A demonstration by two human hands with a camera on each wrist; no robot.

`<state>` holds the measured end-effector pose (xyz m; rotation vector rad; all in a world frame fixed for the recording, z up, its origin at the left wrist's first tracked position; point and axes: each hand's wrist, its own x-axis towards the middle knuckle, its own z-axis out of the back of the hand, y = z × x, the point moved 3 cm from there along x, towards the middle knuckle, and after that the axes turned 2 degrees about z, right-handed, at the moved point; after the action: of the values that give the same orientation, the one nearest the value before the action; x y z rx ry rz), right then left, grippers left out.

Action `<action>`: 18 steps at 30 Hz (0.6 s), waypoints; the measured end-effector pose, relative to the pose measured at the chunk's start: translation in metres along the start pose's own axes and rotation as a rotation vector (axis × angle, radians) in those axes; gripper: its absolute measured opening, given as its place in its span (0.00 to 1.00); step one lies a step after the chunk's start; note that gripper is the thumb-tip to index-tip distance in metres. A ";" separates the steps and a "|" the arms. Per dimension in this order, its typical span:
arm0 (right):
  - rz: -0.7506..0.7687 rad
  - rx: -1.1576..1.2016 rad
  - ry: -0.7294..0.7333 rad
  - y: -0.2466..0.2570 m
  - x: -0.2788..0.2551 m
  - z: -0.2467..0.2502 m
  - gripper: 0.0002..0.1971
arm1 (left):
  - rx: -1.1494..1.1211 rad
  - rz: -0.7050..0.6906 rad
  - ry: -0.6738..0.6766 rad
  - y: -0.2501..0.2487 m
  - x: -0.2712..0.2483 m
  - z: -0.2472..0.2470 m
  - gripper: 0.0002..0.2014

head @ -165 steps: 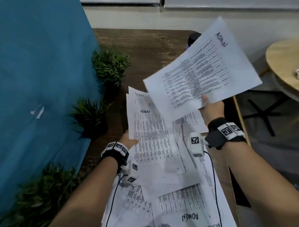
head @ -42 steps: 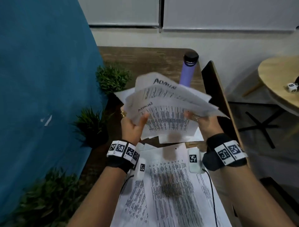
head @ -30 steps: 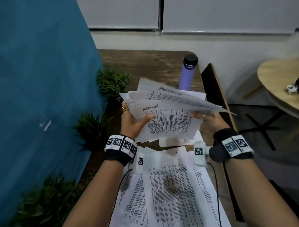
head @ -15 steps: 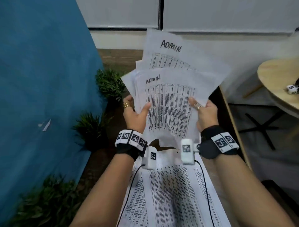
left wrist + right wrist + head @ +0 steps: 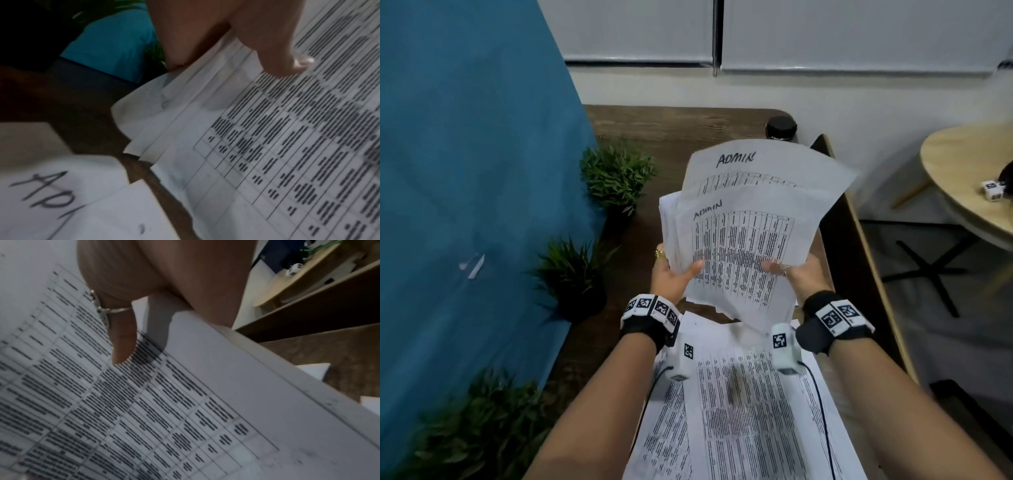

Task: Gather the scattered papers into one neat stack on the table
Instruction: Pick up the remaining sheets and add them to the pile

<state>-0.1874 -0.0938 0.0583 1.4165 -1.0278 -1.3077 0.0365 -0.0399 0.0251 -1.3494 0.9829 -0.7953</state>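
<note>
While each hand (image 5: 671, 279) (image 5: 799, 275) pinches the papers (image 5: 739, 240), fingers behind stay hidden.

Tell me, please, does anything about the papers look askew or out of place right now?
Yes. The bundle held by the left hand and right hand is uneven: its sheets are fanned and offset, edges stepped. More sheets lie loose on the table below, not yet gathered.

Dim indoor light; both wrist views motion-blurred.

An office: whiteboards (image 5: 859, 34), blue partition (image 5: 465, 171), wooden desk (image 5: 671, 126), printed "ADMIN" sheets (image 5: 739, 240).
</note>
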 end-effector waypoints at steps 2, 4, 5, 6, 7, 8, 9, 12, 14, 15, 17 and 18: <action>-0.032 0.032 -0.007 -0.007 0.001 0.000 0.28 | 0.044 0.051 0.028 0.009 -0.001 0.001 0.28; -0.026 0.068 -0.031 -0.006 0.001 -0.002 0.26 | 0.077 0.111 0.059 0.013 -0.003 0.001 0.29; -0.009 0.096 -0.038 -0.004 0.003 -0.002 0.24 | 0.075 0.131 0.064 0.012 -0.003 0.000 0.28; 0.016 0.135 -0.033 -0.001 0.004 -0.002 0.22 | 0.063 0.140 0.058 0.010 -0.003 0.001 0.26; 0.050 0.174 -0.019 0.004 0.006 -0.001 0.22 | 0.050 0.133 0.044 0.005 -0.002 0.003 0.24; 0.088 0.214 0.007 0.009 0.007 -0.001 0.24 | 0.034 0.114 0.028 0.000 0.000 0.005 0.23; 0.116 0.241 0.030 0.013 0.008 0.000 0.29 | 0.017 0.086 0.018 -0.007 0.002 0.007 0.22; 0.127 0.248 0.118 0.014 0.013 -0.003 0.34 | -0.007 0.017 0.013 -0.017 0.006 0.012 0.17; 0.106 0.121 0.129 0.013 0.010 -0.010 0.32 | 0.016 0.010 0.017 -0.015 0.002 0.011 0.18; 0.097 0.068 0.103 0.013 0.008 -0.013 0.29 | 0.032 0.011 0.010 -0.013 -0.001 0.010 0.18; 0.117 0.004 0.013 0.014 0.006 -0.014 0.25 | 0.049 0.002 -0.040 -0.008 -0.005 0.008 0.16; 0.137 -0.011 -0.013 0.015 0.007 -0.014 0.23 | 0.041 -0.001 -0.076 -0.009 -0.005 0.007 0.15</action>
<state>-0.1728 -0.1024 0.0719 1.3074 -1.1053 -1.2228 0.0416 -0.0328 0.0341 -1.3351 0.9014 -0.7560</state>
